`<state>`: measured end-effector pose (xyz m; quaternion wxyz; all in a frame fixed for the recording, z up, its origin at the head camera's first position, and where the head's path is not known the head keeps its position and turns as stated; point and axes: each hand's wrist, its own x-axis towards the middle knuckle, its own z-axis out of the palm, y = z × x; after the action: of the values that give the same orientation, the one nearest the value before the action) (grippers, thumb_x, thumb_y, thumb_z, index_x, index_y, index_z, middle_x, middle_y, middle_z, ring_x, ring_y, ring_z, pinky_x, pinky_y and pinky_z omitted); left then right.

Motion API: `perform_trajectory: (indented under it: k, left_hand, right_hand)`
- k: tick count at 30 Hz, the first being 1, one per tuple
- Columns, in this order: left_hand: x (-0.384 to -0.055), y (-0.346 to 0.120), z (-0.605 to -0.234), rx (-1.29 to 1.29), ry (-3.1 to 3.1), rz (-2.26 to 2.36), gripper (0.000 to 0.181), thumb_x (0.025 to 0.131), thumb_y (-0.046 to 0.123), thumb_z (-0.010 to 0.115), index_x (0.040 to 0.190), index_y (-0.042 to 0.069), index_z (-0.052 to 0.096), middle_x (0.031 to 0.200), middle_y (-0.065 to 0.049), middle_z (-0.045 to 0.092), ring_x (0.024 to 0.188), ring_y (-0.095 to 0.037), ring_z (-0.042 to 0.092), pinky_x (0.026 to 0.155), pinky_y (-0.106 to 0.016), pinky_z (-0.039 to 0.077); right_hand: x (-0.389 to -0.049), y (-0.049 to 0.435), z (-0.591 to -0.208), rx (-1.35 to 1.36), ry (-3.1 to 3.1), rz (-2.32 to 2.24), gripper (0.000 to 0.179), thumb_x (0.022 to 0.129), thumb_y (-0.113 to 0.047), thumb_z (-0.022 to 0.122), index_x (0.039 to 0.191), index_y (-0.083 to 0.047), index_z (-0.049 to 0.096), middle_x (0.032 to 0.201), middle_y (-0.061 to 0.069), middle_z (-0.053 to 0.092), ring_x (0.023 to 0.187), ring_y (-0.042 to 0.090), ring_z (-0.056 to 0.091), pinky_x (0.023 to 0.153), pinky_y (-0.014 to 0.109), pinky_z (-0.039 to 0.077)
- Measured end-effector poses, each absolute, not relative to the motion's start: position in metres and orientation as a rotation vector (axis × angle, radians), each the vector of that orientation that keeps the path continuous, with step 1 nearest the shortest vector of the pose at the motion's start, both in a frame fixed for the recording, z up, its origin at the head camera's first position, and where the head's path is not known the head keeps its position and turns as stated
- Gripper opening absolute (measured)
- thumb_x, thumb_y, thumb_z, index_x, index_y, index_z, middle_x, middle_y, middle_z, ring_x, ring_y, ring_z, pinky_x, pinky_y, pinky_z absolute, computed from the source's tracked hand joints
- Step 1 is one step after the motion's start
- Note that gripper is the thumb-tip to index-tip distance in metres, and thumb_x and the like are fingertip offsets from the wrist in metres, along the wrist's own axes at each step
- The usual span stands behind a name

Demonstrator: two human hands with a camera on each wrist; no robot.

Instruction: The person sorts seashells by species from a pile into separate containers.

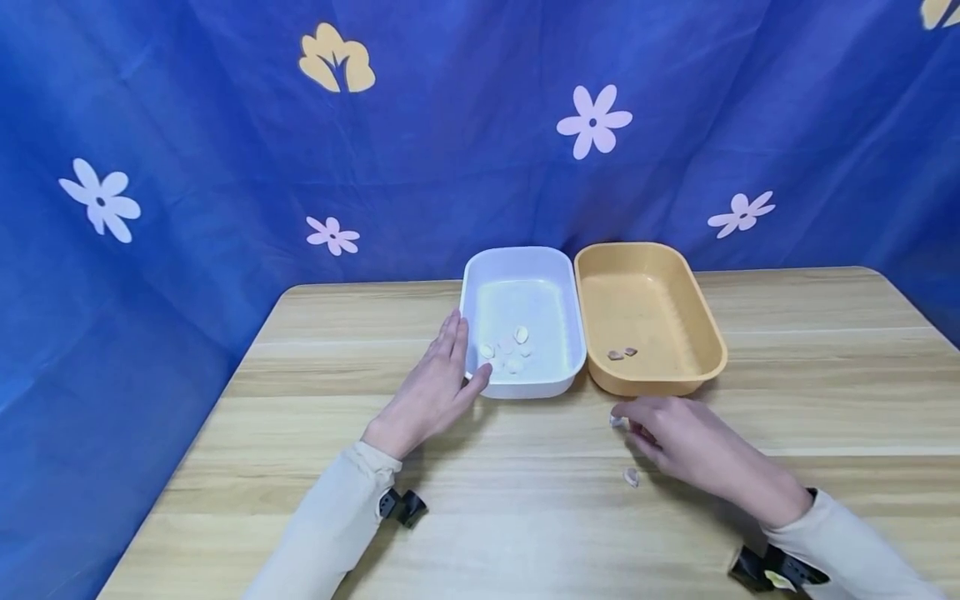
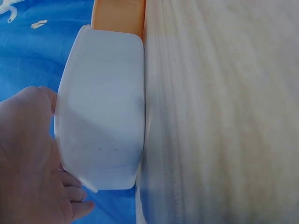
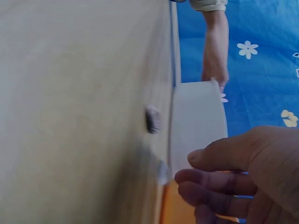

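My left hand rests on the near left rim of a white plastic tub, its fingers extended along the side and the thumb over the front corner. Several pale shells lie inside this tub. My right hand reaches low over the table in front of an orange tub, fingers bent loosely. A whitish shell shows right at its index fingertip. In the right wrist view the thumb and fingers stand apart, with this shell blurred just beyond them. A striped pinkish shell lies nearer on the table.
Two small brownish shells lie in the orange tub, which stands right beside the white one. Both tubs are at the back of the wood-grain table. Behind the table hangs a blue curtain with flower prints.
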<state>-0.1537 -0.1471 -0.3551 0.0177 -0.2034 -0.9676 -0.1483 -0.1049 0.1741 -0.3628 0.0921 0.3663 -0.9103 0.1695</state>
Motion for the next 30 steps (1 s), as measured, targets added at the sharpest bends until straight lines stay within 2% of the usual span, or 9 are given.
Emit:
perform_trajectory:
  k: [2, 11, 18, 24, 30]
  left_hand:
    - [-0.153, -0.147, -0.356, -0.628, -3.013, -0.468, 0.077, 0.102, 0.046, 0.031, 0.149, -0.011, 0.008, 0.157, -0.027, 0.002, 0.146, -0.035, 0.006, 0.119, -0.044, 0.015]
    - [-0.153, -0.146, -0.356, -0.618, -3.024, -0.479, 0.077, 0.103, 0.047, 0.03, 0.149, -0.01, 0.007, 0.158, -0.025, -0.001, 0.147, -0.032, 0.002, 0.119, -0.045, 0.015]
    - [-0.153, -0.146, -0.356, -0.606, -3.021, -0.477, 0.077, 0.103, 0.047, 0.03, 0.149, -0.01, 0.008, 0.158, -0.026, 0.001, 0.146, -0.035, 0.006, 0.118, -0.048, 0.017]
    - [-0.153, -0.146, -0.355, -0.612, -3.017, -0.469, 0.077, 0.102, 0.048, 0.029, 0.149, -0.01, 0.008, 0.158, -0.027, 0.002, 0.146, -0.035, 0.005, 0.118, -0.048, 0.018]
    - [-0.153, -0.147, -0.355, -0.622, -3.017, -0.48, 0.077, 0.103, 0.047, 0.03, 0.149, -0.01, 0.008, 0.157, -0.027, 0.002, 0.146, -0.035, 0.004, 0.118, -0.047, 0.017]
  right_hand:
    - [-0.105, 0.173, -0.367, 1.083, -2.72, 0.482, 0.018, 0.08, -0.002, 0.072, 0.087, -0.015, 0.063, 0.069, -0.014, 0.047, 0.059, 0.001, 0.044, 0.048, 0.021, 0.041]
    - [-0.108, 0.174, -0.375, 1.076, -2.732, 0.491, 0.018, 0.08, -0.001, 0.073, 0.084, -0.016, 0.064, 0.074, -0.012, 0.055, 0.064, 0.001, 0.05, 0.052, 0.023, 0.046]
    - [-0.108, 0.177, -0.378, 1.077, -2.734, 0.508, 0.017, 0.079, -0.004, 0.074, 0.086, -0.017, 0.066, 0.078, -0.011, 0.059, 0.068, 0.001, 0.054, 0.056, 0.024, 0.049]
    - [-0.109, 0.181, -0.377, 1.095, -2.754, 0.542, 0.016, 0.079, -0.004, 0.075, 0.084, -0.016, 0.066, 0.077, -0.013, 0.058, 0.069, 0.002, 0.054, 0.058, 0.026, 0.05]
    - [-0.11, 0.182, -0.376, 1.126, -2.813, 0.659, 0.018, 0.08, -0.008, 0.075, 0.082, -0.02, 0.062, 0.075, -0.016, 0.053, 0.067, -0.001, 0.049, 0.057, 0.022, 0.046]
